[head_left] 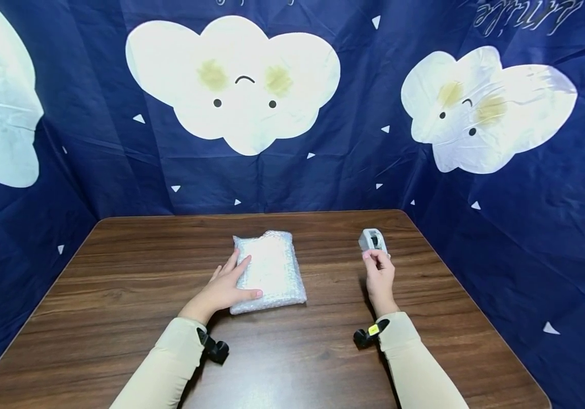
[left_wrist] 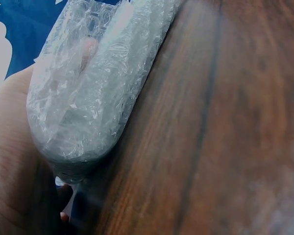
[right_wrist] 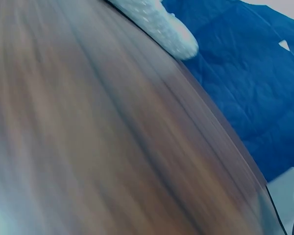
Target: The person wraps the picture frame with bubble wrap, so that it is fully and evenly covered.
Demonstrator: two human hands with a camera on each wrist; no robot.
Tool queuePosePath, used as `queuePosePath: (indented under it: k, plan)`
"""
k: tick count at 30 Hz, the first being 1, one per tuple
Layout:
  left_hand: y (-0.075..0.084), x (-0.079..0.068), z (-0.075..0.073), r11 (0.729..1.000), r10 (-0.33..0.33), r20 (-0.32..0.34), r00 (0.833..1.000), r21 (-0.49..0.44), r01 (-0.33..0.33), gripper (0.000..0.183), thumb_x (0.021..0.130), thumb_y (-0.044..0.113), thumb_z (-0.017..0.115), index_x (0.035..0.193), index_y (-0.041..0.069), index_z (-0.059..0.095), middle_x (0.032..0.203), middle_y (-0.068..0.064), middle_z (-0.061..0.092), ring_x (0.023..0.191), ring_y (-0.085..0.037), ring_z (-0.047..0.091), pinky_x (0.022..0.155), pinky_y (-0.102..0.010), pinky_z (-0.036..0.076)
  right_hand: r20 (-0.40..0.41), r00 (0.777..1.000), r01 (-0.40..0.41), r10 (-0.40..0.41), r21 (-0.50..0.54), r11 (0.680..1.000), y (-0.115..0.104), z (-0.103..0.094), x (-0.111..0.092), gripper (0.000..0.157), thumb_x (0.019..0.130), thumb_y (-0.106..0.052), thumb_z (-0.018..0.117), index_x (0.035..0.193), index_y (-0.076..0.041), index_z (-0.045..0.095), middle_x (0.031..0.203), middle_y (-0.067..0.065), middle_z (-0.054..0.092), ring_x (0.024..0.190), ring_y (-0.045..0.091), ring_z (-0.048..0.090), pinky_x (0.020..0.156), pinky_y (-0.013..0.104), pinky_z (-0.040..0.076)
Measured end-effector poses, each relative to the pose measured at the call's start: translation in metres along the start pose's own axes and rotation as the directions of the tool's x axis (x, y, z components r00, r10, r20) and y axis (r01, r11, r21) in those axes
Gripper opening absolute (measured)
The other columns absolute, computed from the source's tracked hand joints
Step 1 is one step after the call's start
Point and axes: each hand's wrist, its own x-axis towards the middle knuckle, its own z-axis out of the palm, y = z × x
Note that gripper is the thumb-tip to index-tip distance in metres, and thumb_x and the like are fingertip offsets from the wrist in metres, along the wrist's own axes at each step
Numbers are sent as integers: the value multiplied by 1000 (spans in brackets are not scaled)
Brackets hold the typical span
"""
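Observation:
A flat packet in clear bubble wrap (head_left: 270, 270) lies on the table, left of the middle. My left hand (head_left: 223, 288) rests on its left side, fingers spread and thumb lying across the top. In the left wrist view the bubble wrap (left_wrist: 88, 107) stands close, with the hand (left_wrist: 12, 156) along its left edge. Over on the right, my right hand (head_left: 380, 281) pinches the near end of a small whitish tape dispenser (head_left: 372, 238). Only a corner of this dispenser (right_wrist: 285, 193) shows in the right wrist view; most of that hand is outside the picture.
The brown wooden table (head_left: 323, 352) has its far edge against a dark blue curtain (head_left: 369, 165) printed with white clouds. More curtain hangs along both sides. Between the packet and the dispenser lies a stretch of bare wood.

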Motion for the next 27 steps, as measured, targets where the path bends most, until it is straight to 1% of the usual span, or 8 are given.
queuePosePath:
  k: [5,12,16,19,24,27]
  plan:
    - [-2,-2,-1,1000,2,0,1000,7,-2,110,79,74,68,163,17,24,169,-15,-6,154,-40,7,119,-65,0,43,999,-2,0,49,999,2,22,-5,7,91,13,59,90,20,61,71,-4,49,68,2,45,64,16,38]
    - [-8,-1,-1,1000,5,3,1000,31,-5,102,79,75,67,160,24,33,169,-15,-5,154,-40,7,119,-65,1,96,995,-21,17,34,999,2,46,-9,8,92,11,60,90,18,63,72,-2,49,69,3,46,64,17,39]
    - [-9,0,-3,1000,-14,20,1000,20,14,102,78,75,68,160,24,34,170,-14,-5,154,-42,6,119,-66,1,123,992,-40,32,64,997,2,57,-10,8,93,10,60,91,18,63,70,-3,45,67,4,44,63,17,37]
    - [-6,0,-5,1000,-27,32,999,14,27,103,78,75,69,160,23,34,170,-13,-5,154,-41,5,119,-66,1,137,990,-41,29,81,996,2,64,-10,8,93,10,60,91,18,63,70,-3,46,67,3,44,63,17,37]
    - [3,3,-8,999,-45,47,998,-2,45,104,78,72,71,160,21,33,170,-12,-5,155,-35,1,116,-69,-4,156,988,-24,8,99,995,0,75,-9,8,93,11,59,92,18,64,70,-1,49,66,3,45,62,17,38]
    - [8,3,-8,998,-59,48,997,10,58,104,78,73,71,160,21,33,170,-12,-6,156,-34,-1,115,-71,-6,174,985,-17,-3,112,994,-1,83,-8,8,93,11,60,93,18,64,70,-2,51,66,3,45,63,17,39]
